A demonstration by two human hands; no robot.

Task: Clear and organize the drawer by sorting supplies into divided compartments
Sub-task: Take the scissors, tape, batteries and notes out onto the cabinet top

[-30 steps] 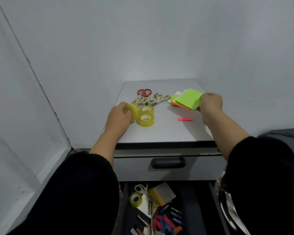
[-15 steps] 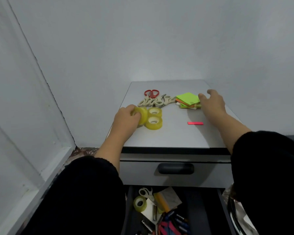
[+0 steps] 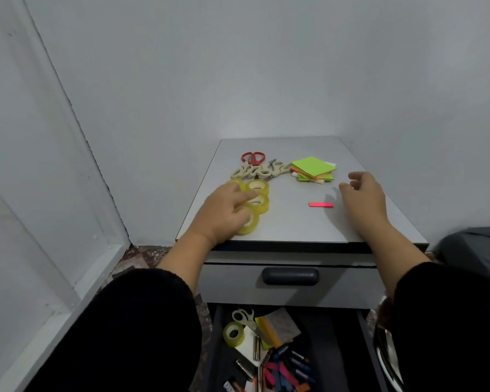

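Note:
On the grey cabinet top, my left hand grips a yellow tape roll lying at the near end of a cluster of similar rolls. My right hand hovers empty with loosely curled fingers, right of a pink strip and just in front of a stack of green and orange sticky notes. Red scissors and beige scissors lie behind the rolls. Below, the open drawer holds another tape roll, white-handled scissors, note pads and several pens.
A shut drawer with a dark handle sits between the top and the open drawer. Grey walls close in behind and to the left. A dark object lies at the right edge.
My right hand set the green sticky notes on the stack, let go and drew back. My left hand brought its tape roll down flat at the front of the cluster.

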